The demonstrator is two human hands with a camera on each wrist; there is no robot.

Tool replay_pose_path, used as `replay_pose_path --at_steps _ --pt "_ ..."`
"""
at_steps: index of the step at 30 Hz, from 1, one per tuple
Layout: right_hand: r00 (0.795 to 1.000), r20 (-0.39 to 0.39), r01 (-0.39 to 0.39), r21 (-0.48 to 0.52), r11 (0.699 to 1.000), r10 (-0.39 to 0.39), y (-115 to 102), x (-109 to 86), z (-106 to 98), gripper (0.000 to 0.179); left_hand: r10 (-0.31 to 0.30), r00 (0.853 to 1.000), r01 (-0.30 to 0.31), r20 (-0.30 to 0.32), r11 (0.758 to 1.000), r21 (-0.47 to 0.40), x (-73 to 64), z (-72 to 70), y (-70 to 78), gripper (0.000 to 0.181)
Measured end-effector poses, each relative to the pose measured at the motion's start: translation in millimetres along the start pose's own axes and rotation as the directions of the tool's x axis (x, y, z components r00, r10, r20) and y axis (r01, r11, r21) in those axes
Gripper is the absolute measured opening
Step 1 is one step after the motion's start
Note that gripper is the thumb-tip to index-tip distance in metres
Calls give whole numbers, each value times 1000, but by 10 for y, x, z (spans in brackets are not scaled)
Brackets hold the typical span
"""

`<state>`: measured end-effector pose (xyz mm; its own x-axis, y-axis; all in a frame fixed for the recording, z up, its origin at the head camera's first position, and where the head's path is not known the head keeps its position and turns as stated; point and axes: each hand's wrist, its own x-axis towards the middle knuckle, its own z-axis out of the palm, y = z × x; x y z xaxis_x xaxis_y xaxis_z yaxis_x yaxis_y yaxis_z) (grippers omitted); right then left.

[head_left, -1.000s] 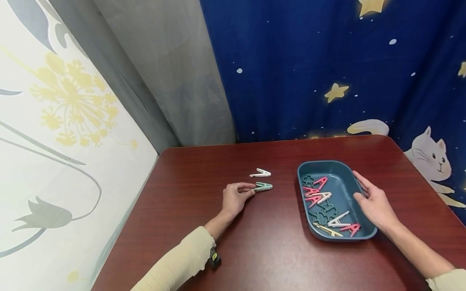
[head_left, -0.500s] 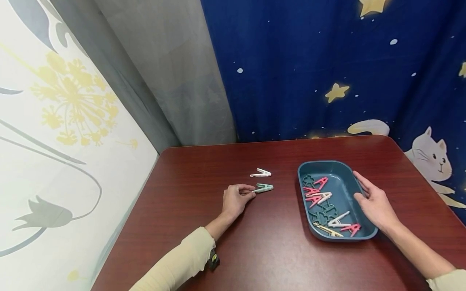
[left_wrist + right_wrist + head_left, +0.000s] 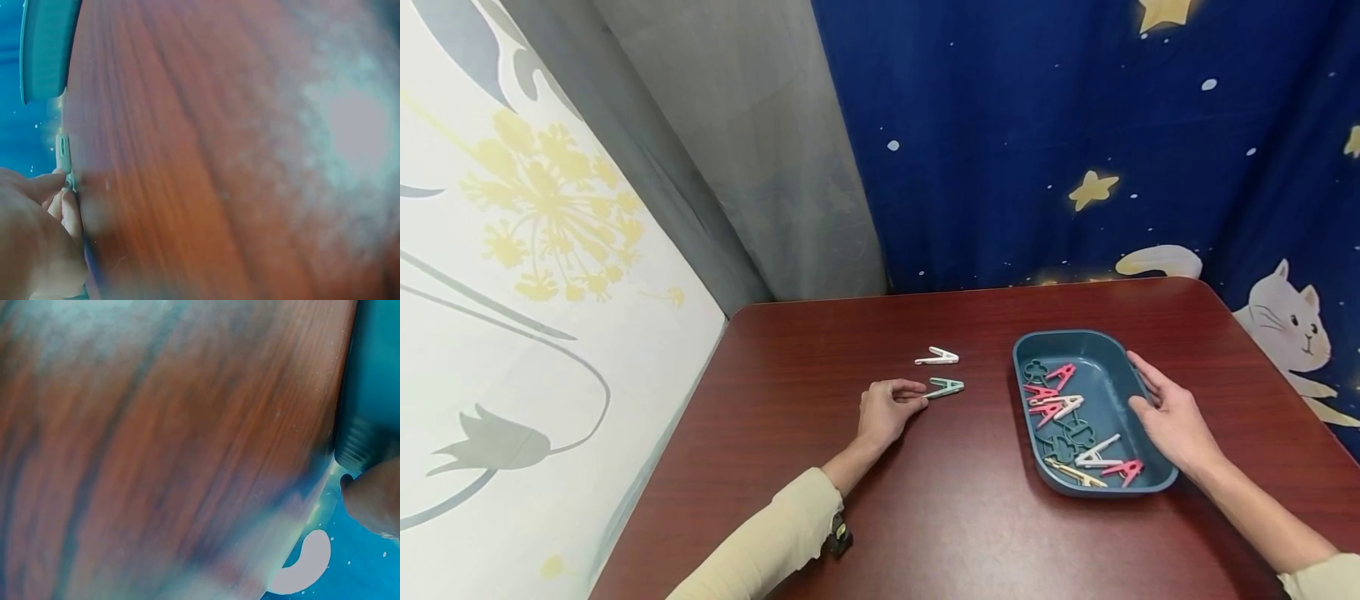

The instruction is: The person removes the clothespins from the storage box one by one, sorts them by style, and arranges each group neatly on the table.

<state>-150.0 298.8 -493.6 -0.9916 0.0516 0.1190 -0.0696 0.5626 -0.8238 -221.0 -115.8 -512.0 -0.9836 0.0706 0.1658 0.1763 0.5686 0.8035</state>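
Observation:
In the head view, my left hand [image 3: 883, 414] pinches one leg end of a pale green clothespin [image 3: 946, 387] lying on the table. The left wrist view shows my fingertips [image 3: 57, 178] at the near end of that clothespin [image 3: 63, 153]. A white clothespin [image 3: 937, 357] lies just behind it. My right hand [image 3: 1176, 421] grips the right wall of a dark blue plastic tray [image 3: 1078, 337], thumb over the rim and fingers outside. Inside the tray are several pink, white and cream clothespins and dark green outline shapes [image 3: 1078, 433], mostly along its left side.
The dark red wooden table [image 3: 820, 367] carries the tray on its right half. Behind it hang a blue star-patterned curtain [image 3: 1000, 167] and a grey curtain [image 3: 737, 142]. A white patterned wall [image 3: 512, 333] borders the left edge.
The green clothespin has shifted slightly to the right and toward me, and more of its lower leg shows past my left fingertips. My right hand and the tray stay in place.

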Motion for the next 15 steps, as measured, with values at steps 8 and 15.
replay_pose_path --at_steps 8,15 --pt "1000 -13 17 4 1000 -17 1 -4 -2 64 -8 1000 8 17 1000 -24 18 -42 5 15" --pt "1000 -7 22 11 1000 -22 11 -2 -1 64 -12 1000 12 18 1000 -12 38 -60 -10 13"
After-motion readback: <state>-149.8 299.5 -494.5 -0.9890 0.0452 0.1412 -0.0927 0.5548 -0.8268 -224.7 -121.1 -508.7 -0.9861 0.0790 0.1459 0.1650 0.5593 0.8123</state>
